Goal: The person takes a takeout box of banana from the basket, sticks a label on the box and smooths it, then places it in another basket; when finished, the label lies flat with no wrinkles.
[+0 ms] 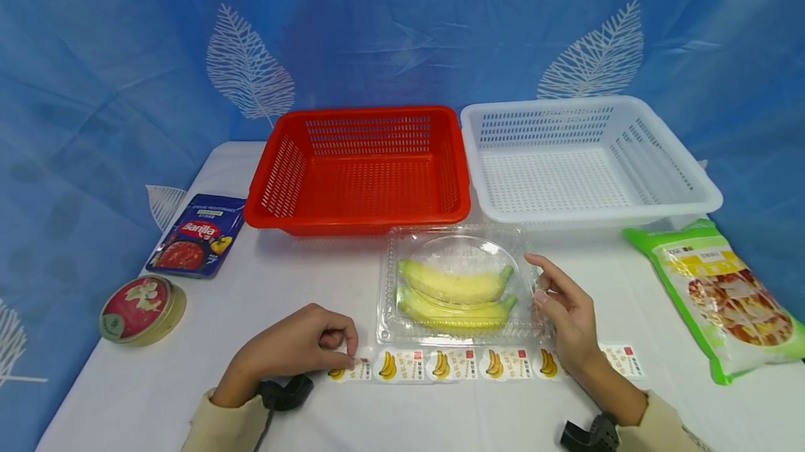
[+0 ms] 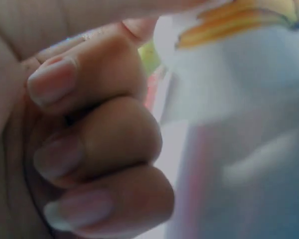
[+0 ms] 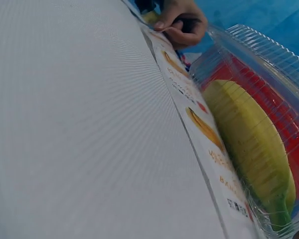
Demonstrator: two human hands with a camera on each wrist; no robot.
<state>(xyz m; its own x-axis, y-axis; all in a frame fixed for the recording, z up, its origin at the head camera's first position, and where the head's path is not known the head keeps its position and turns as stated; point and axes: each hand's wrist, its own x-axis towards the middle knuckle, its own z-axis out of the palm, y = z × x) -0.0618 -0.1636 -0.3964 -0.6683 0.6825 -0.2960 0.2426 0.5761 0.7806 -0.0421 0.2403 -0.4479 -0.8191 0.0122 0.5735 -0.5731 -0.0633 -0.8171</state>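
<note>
A clear plastic clamshell box [image 1: 393,242] with two bananas [image 1: 455,283] inside sits in the middle of the white table. In front of it runs a strip of banana stickers [image 1: 443,365]. At the strip's left end, my left hand [image 1: 305,341] pinches it between thumb and forefinger; the other fingers [image 2: 114,134] are curled into the palm. The right wrist view has the left hand [image 3: 184,22] holding that end of the strip slightly raised. My right hand [image 1: 569,316] rests at the box's right edge, forefinger extended near the back corner and thumb against the side.
Behind the box stand a red basket [image 1: 358,220] and a white basket [image 1: 604,214]. On the left lie a blue Barilla sauce pouch [image 1: 198,235] and a round tub with a red lid [image 1: 141,309]. A green-and-white food bag [image 1: 723,298] lies at the right.
</note>
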